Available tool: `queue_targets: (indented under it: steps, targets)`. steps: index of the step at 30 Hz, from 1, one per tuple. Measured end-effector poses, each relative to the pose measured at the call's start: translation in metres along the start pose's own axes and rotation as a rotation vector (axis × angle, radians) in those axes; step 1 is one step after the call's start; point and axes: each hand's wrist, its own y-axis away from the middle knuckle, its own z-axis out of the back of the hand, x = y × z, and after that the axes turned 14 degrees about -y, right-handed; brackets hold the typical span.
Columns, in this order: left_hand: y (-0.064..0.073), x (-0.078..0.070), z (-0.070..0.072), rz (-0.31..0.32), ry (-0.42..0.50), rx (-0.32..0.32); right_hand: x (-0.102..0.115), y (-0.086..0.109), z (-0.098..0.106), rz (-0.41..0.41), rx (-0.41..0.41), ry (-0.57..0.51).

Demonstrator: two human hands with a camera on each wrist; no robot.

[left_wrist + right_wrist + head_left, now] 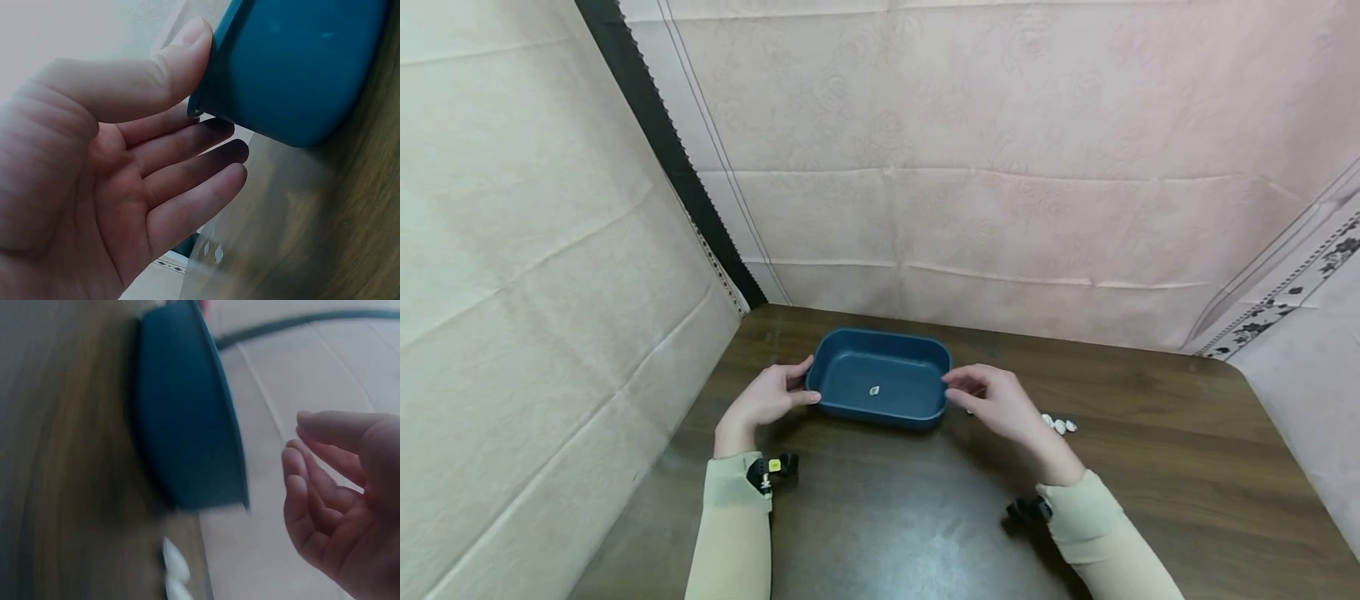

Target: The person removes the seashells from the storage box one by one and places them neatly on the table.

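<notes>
A dark blue rectangular dish (880, 410) stands on the wooden table. My left hand (769, 395) grips its left end; in the left wrist view the thumb (181, 53) lies against the rim with the fingers behind and below it. Inside the dish lies one small white shell-like piece (874, 390). By the right end is my right hand (996, 402), its fingers loosely bent. The right wrist view shows the fingertips (297, 459) above the rim level and apart from the dish, with nothing visible between them.
Several small white pieces (1060, 426) lie on the table (1150, 450) to the right of my right forearm. Two of the white pieces (176, 561) show near the dish in the right wrist view. Pale cloth (1000, 208) hangs behind the table and at both sides.
</notes>
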Motion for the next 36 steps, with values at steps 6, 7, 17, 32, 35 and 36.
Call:
queue_targets:
  steps: [6, 7, 17, 32, 35, 36]
  targets:
    - [0.0, 0.0, 0.0, -0.007, 0.0, -0.001, 0.01, -0.034, -0.045, 0.054, 0.097, -0.014]
    - [-0.001, 0.0, 0.0, -0.011, -0.002, 0.0, 0.01, -0.04, -0.051, 0.052, 0.113, -0.009]
    - [-0.003, 0.001, 0.001, -0.011, -0.007, -0.009, -0.009, -0.094, -0.092, -0.081, 0.246, 0.029]
    - [0.0, -0.001, 0.0, -0.009, 0.016, -0.002, -0.026, -0.105, -0.106, -0.204, 0.262, 0.074]
    - [0.0, 0.0, 0.0, -0.009, 0.015, -0.002, -0.027, -0.106, -0.107, -0.202, 0.261, 0.085]
    - [0.0, 0.001, 0.0, -0.005, 0.016, -0.004, -0.027, -0.106, -0.107, -0.199, 0.261, 0.086]
